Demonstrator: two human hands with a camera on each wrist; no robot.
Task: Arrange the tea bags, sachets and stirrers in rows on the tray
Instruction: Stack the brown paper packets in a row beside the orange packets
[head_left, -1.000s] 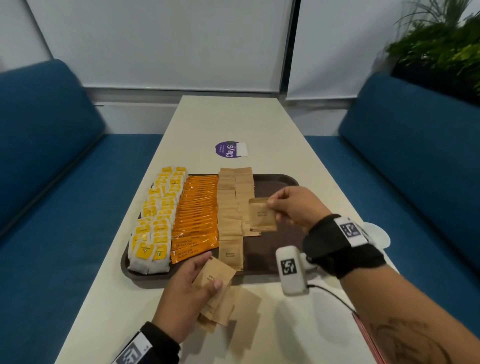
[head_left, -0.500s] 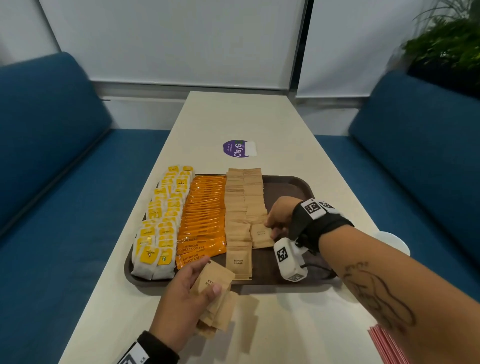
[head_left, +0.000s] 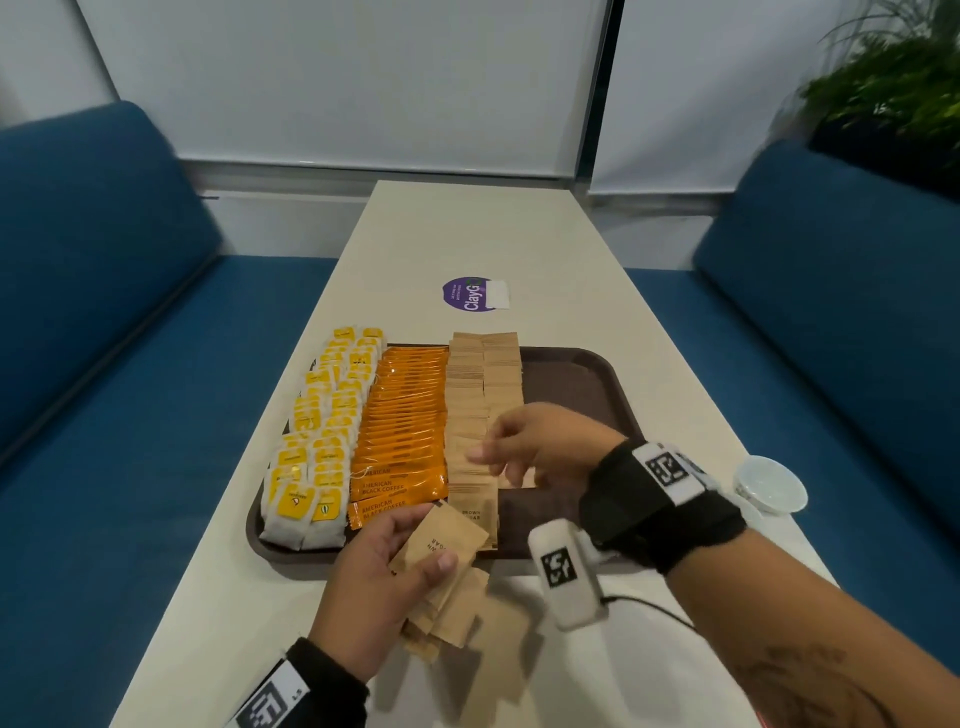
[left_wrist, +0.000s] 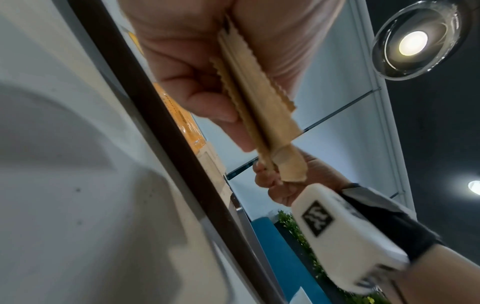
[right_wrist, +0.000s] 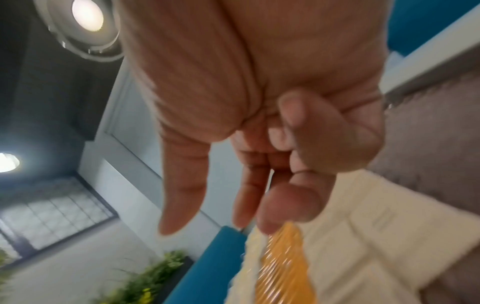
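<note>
Left hand (head_left: 371, 582) clamps a fanned stack of brown sugar sachets (head_left: 441, 571) above the desk (head_left: 519, 239), near the tray (head_left: 571, 374). Right hand (head_left: 545, 447), blurred, seemingly loose-fingered, empty. Sachets: light, thin, slippery; pinch edges.

Your right hand (head_left: 540, 447) blurs over the brown sachet rows (head_left: 483, 395) — fingers smeared, whatever they touch too indistinct to tell.

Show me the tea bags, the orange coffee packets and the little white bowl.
tea bags (head_left: 317, 447): head view, middle of the yellow-labelled rows.
orange coffee packets (head_left: 402, 431): head view, middle of the row.
white bowl (head_left: 771, 483): head view, its inside.
</note>
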